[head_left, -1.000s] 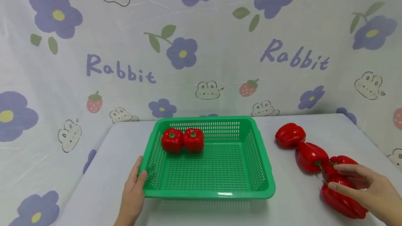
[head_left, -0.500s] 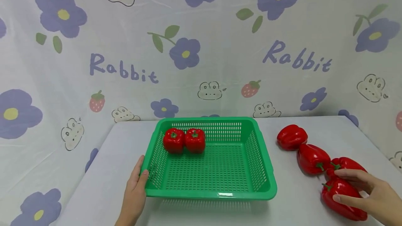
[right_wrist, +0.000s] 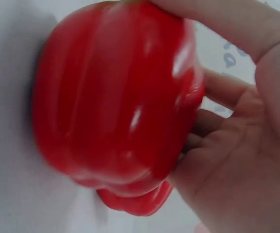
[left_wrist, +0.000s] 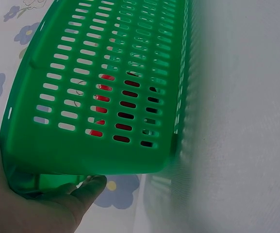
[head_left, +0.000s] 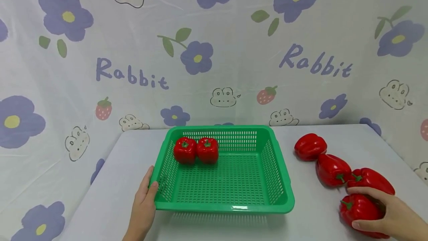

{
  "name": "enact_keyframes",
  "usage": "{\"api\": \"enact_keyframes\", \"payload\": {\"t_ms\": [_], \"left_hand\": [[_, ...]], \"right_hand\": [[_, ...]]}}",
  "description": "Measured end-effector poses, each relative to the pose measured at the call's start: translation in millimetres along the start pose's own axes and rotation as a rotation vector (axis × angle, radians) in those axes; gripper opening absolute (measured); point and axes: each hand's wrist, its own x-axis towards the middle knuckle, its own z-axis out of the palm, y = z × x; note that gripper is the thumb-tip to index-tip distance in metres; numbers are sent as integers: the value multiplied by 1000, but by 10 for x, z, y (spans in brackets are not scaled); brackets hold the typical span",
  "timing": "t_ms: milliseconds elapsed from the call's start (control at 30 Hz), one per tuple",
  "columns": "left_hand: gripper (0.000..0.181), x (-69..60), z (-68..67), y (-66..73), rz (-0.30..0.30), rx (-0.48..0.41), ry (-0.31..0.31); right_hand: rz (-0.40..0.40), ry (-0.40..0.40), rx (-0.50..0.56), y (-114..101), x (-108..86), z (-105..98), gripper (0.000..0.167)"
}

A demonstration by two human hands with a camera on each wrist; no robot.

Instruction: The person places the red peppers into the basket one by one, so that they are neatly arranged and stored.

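My left hand (head_left: pixel 143 203) grips the left rim of a green plastic basket (head_left: pixel 224 207), thumb over the edge; the left wrist view shows the thumb (left_wrist: pixel 89 189) hooked at the rim. Inside, at the back left, two red bell peppers (head_left: pixel 196 153) stand side by side with stems up. On the right, my right hand (head_left: pixel 394 211) holds the nearest red bell pepper (head_left: pixel 359 209), thumb on the near side and fingers across the far side. In the right wrist view this pepper (right_wrist: pixel 110 97) fills much of the picture and hides the fingertips.
Three more red bell peppers lie right of the basket: one at the back (head_left: pixel 310 147), one in the middle (head_left: pixel 333 170), and one (head_left: pixel 372 179) just beyond my right hand. A patterned cloth (head_left: pixel 234 47) hangs behind the white table (head_left: pixel 110 185).
My right hand has come nearer and its fingers have closed in around the nearest pepper, which has shifted slightly towards me. The left hand and the basket stay in place.
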Motion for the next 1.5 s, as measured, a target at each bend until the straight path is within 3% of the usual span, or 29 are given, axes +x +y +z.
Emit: {"api": "enact_keyframes", "payload": {"t_ms": [300,700,1500], "left_hand": [[56,37,9,9,27,-7,-2],[55,15,7,60,28,-19,-3],[56,4,-6,2,16,-33,-11]], "right_hand": [[-85,128,121,-110,-62,-31,94],[-28,159,245,-187,-75,-11,92],[-83,286,255,-314,-138,105,78]]}}
